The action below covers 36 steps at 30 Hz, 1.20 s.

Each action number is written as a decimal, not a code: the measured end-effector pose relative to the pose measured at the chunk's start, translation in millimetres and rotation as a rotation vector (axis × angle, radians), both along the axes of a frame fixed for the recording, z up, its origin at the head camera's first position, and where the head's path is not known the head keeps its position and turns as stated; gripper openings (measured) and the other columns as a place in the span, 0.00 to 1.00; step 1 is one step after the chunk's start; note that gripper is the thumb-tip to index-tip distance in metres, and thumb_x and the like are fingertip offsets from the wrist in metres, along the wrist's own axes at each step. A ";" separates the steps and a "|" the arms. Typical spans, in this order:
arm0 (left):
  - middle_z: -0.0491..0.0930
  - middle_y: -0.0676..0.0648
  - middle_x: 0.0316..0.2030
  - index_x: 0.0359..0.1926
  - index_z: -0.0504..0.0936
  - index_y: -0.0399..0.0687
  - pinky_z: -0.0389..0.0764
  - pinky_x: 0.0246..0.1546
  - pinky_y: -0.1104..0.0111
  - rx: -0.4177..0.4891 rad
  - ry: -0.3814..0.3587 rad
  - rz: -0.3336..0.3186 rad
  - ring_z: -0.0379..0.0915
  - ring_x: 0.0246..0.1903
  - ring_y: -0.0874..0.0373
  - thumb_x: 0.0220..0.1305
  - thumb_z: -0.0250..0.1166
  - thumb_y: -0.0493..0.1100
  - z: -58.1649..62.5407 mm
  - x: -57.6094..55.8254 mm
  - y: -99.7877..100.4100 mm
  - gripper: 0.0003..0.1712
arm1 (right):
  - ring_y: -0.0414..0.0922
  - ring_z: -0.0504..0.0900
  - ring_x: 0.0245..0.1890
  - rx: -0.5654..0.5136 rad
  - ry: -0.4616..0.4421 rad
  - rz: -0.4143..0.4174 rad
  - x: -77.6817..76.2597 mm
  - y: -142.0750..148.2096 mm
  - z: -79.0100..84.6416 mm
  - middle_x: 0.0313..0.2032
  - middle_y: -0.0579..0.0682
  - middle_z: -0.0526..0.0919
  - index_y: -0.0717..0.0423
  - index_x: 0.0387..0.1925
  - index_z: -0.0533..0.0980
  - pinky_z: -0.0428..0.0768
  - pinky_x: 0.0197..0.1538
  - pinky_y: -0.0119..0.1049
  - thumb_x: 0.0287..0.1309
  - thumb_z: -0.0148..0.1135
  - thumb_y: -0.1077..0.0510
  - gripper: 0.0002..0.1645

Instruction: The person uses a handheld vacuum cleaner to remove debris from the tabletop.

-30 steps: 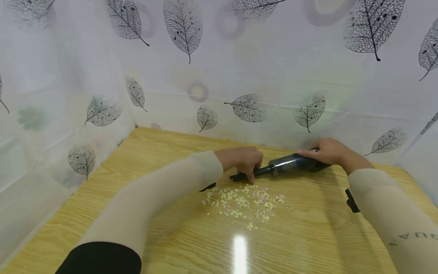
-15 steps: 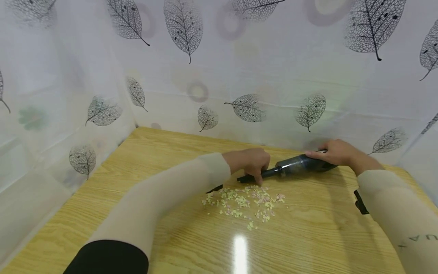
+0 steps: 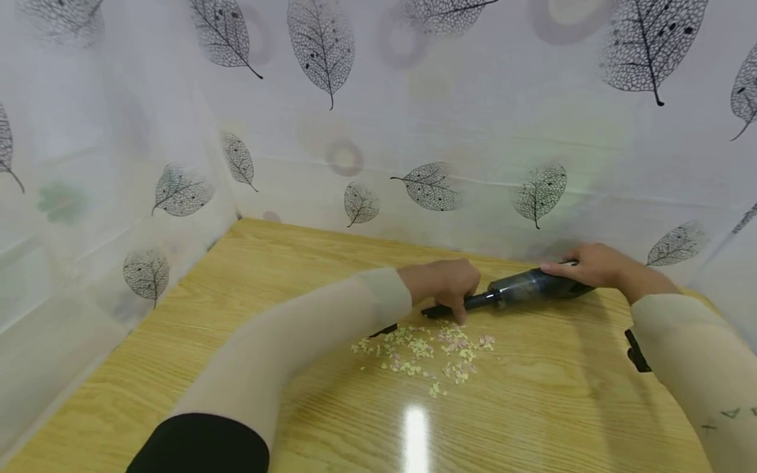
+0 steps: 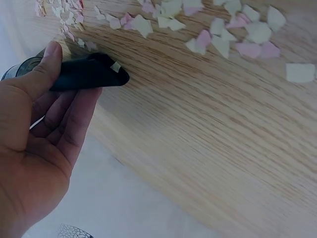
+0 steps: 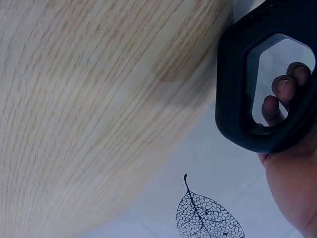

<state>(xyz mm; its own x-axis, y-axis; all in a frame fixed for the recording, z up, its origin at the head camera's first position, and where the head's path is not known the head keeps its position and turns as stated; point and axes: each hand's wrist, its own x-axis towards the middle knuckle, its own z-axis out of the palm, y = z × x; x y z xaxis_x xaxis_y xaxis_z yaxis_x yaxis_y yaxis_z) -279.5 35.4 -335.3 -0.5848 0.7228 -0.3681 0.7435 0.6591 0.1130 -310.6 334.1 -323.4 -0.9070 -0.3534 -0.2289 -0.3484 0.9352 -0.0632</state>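
A dark handheld vacuum cleaner (image 3: 520, 288) is held low over the back of the wooden table, tilted, its nozzle pointing left. My right hand (image 3: 604, 264) grips its loop handle (image 5: 230, 94); in the right wrist view the fingers curl through the opening. My left hand (image 3: 452, 284) pinches the narrow black nozzle (image 4: 81, 74) between thumb and fingers near its slanted mouth. One pale scrap shows at that mouth in the left wrist view. Just in front of the left hand lie scattered yellow and pink paper scraps (image 3: 416, 347).
The wood-grain table (image 3: 520, 407) reaches back to a pale curtain (image 3: 284, 177) printed with dark leaves, which also hangs along the left side. The vacuum and right hand are close to the table's back edge.
Both hands and the vacuum cleaner have shifted to the right along the back of the table, the grip unchanged. The scraps look much the same.
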 end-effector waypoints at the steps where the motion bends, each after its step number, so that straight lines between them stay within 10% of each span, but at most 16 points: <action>1: 0.84 0.52 0.22 0.23 0.82 0.50 0.81 0.26 0.76 0.000 -0.001 0.005 0.78 0.18 0.64 0.55 0.75 0.57 0.1 0.2 0.7 0.19 | 0.71 0.78 0.52 0.003 -0.003 -0.005 0.1 0.7 0.1 0.54 0.76 0.78 0.75 0.56 0.75 0.78 0.51 0.64 0.69 0.48 0.31 0.48; 36: 0.79 0.58 0.30 0.34 0.81 0.55 0.76 0.31 0.73 -0.038 0.096 0.071 0.75 0.30 0.65 0.58 0.71 0.61 -5.7 9.8 37.5 0.17 | 0.68 0.82 0.45 0.041 0.006 0.010 4.1 31.5 4.1 0.50 0.76 0.79 0.76 0.53 0.76 0.80 0.45 0.62 0.71 0.48 0.34 0.44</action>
